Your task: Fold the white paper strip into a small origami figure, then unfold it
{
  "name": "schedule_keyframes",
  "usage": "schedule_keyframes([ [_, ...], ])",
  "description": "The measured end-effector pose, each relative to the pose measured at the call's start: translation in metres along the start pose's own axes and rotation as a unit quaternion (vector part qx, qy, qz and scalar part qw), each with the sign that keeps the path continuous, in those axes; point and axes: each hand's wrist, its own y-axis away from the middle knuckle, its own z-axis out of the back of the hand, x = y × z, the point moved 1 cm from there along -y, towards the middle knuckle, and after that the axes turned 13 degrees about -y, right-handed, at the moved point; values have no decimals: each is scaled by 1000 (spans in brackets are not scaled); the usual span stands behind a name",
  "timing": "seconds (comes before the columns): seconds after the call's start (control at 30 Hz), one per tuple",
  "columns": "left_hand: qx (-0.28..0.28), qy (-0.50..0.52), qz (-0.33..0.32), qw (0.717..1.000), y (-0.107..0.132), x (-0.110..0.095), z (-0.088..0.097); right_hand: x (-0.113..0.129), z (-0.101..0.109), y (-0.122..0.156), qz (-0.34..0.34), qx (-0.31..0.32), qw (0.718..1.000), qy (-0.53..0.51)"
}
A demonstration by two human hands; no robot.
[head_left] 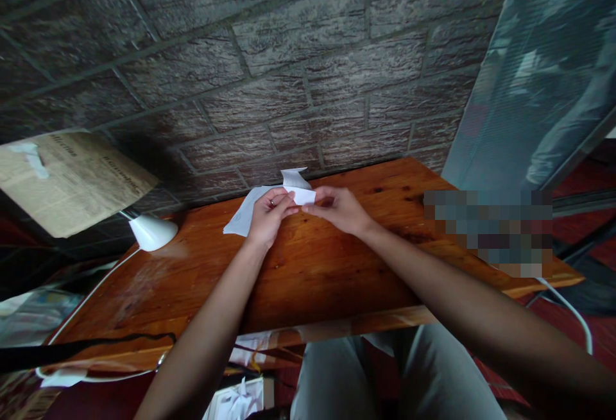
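Observation:
A small folded piece of white paper (302,196) is held up over the wooden table, with one flap sticking up at its top. My left hand (270,213) pinches its left side between thumb and fingers; a ring shows on one finger. On the right side, my right hand (341,208) grips the paper's edge with thumb and fingertips. Behind and left of my left hand lie white paper sheets (244,213), flat on the table and partly covered by that hand.
The wooden table (308,279) meets a stone-patterned wall (308,54). At left stands a lamp with a newsprint shade (72,176) and white base (153,233). A white cable (91,295) runs over the left side. A blurred patch (500,231) hides things at right. Below sits a box of papers (238,401).

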Motion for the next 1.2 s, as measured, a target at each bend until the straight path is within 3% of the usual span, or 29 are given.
schedule_keyframes([
  [0.13,7,-7,8,1000,0,-1,0,-1,2,0,11,13,999,36],
  [0.37,34,-60,-42,997,2,3,-4,9,1,4,66,9,992,103],
  [0.57,113,-84,-55,989,2,7,-5,18,3,4,144,-18,980,138],
  [0.67,131,-83,-53,986,4,6,-6,18,3,4,145,-26,978,146],
  [0.9,144,-60,-49,987,7,2,-7,19,5,3,132,-44,982,130],
  [1.2,108,-38,-21,993,8,-3,-10,20,5,2,160,-8,981,111],
])
